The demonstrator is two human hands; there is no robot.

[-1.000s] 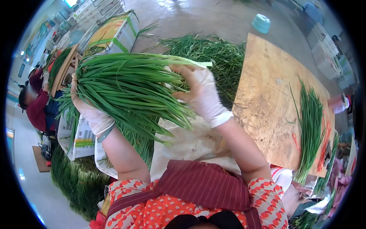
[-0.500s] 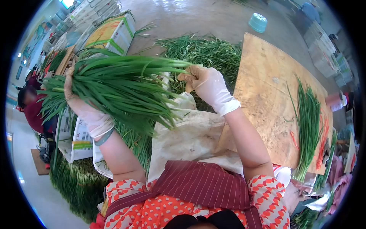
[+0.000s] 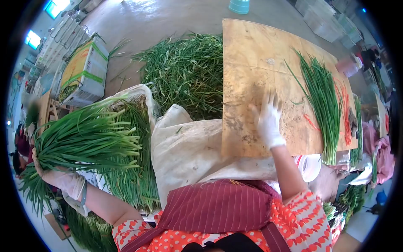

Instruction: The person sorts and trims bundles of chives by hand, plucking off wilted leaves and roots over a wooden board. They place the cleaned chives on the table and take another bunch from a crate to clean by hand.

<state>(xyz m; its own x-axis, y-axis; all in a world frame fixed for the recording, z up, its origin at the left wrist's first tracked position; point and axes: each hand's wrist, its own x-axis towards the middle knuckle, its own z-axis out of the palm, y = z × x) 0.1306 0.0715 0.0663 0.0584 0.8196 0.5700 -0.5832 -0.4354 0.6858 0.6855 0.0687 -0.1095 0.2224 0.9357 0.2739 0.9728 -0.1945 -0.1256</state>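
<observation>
My left hand [image 3: 58, 178], in a whitish glove, is wrapped round a large bunch of long green stalks [image 3: 90, 138] at the left, over a white basket [image 3: 145, 90] of similar stalks. The cut ends of the bunch point right, its leaves hang past my wrist. My right hand [image 3: 268, 119], gloved too, is over the wooden board [image 3: 252, 54] with its fingers spread and nothing in it; whether it touches the board cannot be told. A smaller green bunch [image 3: 323, 98] lies on the board's right side beside red ties [image 3: 346, 111].
A heap of loose greens [image 3: 184, 75] lies on the floor beyond a pale cloth [image 3: 184, 147]. A taped white box [image 3: 90, 71] stands back left, a turquoise tub [image 3: 239, 6] at the top. Another person is partly visible at the far left.
My left hand has carried the bunch left and lower. My right hand has left the stalk ends, moved right over the board and opened. The view has turned right.
</observation>
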